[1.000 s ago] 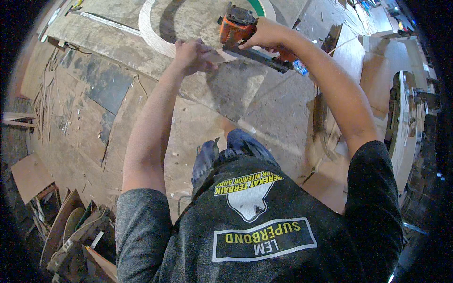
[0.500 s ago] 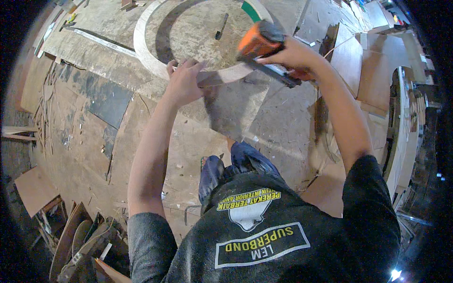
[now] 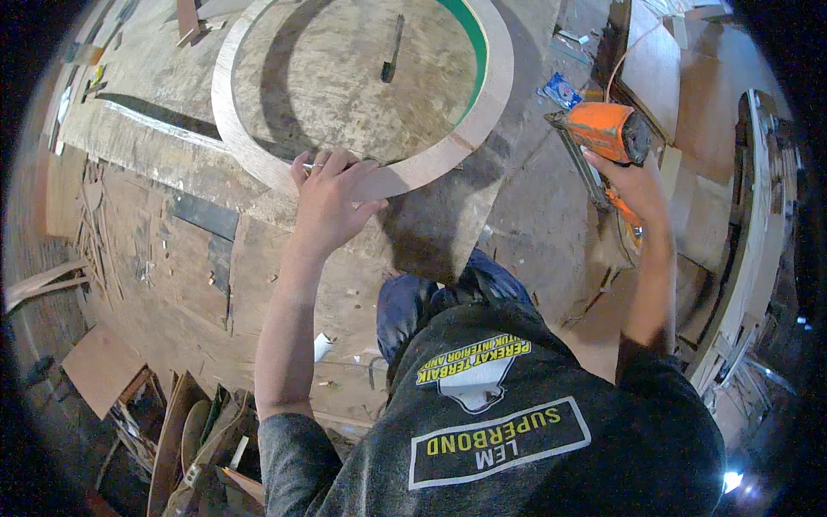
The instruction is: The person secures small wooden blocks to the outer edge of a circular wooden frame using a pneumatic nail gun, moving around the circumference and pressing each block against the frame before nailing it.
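Note:
A pale wooden ring (image 3: 431,164) with a green inner face along its right side rests over the plywood worktop. My left hand (image 3: 331,207) grips its near rim, fingers curled over the top and thumb on the outer edge. Off to the right, apart from the ring, my right hand (image 3: 636,185) is wrapped round the handle of an orange nail gun (image 3: 596,127). A thin hose (image 3: 614,73) shows behind the gun. Inside the ring, a narrow dark slot or tool (image 3: 393,53) is seen; I cannot tell which.
A long pale strip (image 3: 164,126) lies left of the ring. Scrap boards and offcuts (image 3: 185,431) are piled at the lower left, with thin sticks (image 3: 99,224) above them. Larger panels (image 3: 711,112) stand at the right, near a small blue packet (image 3: 560,90).
The nail gun in my right hand has moved off the ring's near rim, to the right. The ring appears lower and more fully in view. My left hand stays on its rim.

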`<state>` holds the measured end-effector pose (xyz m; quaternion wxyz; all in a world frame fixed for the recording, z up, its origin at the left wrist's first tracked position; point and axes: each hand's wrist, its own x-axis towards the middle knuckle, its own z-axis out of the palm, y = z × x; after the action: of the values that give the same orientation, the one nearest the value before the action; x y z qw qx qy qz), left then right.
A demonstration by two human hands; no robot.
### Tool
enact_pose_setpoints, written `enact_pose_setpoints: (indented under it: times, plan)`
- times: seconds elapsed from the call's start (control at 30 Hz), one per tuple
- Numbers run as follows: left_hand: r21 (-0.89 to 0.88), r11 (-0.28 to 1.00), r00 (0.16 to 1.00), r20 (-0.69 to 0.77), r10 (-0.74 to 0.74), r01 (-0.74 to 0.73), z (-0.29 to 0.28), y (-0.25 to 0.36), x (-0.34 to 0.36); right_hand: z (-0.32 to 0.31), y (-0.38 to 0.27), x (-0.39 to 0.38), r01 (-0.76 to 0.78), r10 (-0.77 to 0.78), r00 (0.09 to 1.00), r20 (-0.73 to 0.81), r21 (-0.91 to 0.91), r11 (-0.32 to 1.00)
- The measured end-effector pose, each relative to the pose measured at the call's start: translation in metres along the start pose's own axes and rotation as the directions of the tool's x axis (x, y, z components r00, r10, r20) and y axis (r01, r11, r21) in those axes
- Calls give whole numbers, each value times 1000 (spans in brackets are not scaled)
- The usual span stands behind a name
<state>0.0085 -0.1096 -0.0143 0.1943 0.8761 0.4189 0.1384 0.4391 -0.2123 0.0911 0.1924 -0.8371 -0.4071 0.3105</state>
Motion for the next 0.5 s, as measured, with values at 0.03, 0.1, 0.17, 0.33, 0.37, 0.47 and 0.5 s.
enact_pose_setpoints:
  times: [0.03,0.1,0.17,0.33,0.37,0.47,0.5]
  plan:
    - [-5,1000,1000,7,10,-10,1,1,2,4,9,-7,-12,12,1000,-6,1,1000]
    - [-65,997,991,130,-22,31,-4,3,15,7,19,-19,109,-107,988,-108,12,994]
    - [-80,996,988,156,-14,27,-3,8,22,9,29,-33,123,-117,982,-145,37,992]
    - [-77,997,984,180,-9,23,-2,2,25,18,29,-76,-116,85,965,-248,-112,987]
    - [-89,996,985,170,-8,23,-1,3,26,17,35,-81,-93,72,968,-239,-78,993]
    - [-101,993,985,170,-35,52,-3,4,24,19,51,-87,-73,62,975,-212,-43,996]
    - [-102,991,982,178,-64,83,-4,5,24,22,52,-86,-71,61,979,-194,-46,996]
